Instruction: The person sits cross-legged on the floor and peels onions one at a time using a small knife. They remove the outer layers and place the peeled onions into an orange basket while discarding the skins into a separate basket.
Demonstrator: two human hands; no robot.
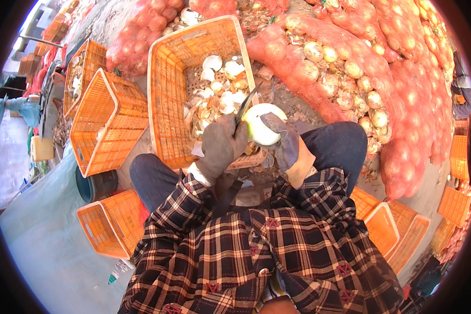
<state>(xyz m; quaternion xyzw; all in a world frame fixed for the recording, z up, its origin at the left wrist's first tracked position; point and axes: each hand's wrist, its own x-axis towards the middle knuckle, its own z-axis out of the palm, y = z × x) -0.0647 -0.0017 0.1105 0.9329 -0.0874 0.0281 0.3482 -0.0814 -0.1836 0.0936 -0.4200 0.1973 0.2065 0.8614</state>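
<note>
My left hand (pixel 223 145), in a dark work glove, is closed around a knife; its handle is hidden in the fist and the dark blade (pixel 248 101) points up and away. Just right of the blade, my gloved right hand (pixel 284 137) grips a peeled, pale onion (pixel 263 122), with fingers over its top and right side. Both hands are above the near right part of an orange plastic crate (pixel 163 98) between my knees. Inside that crate lie peeled onions (pixel 227 101) and pieces of onion skin.
A split red mesh sack (pixel 294 70) spills unpeeled onions (pixel 353 69) and dry skins on the right. More full mesh sacks (pixel 410 125) stand beyond it. Orange crates (pixel 114 117) lie tilted on the left, near a dark bucket (pixel 98 184). Further crates (pixel 376 223) sit behind my right leg.
</note>
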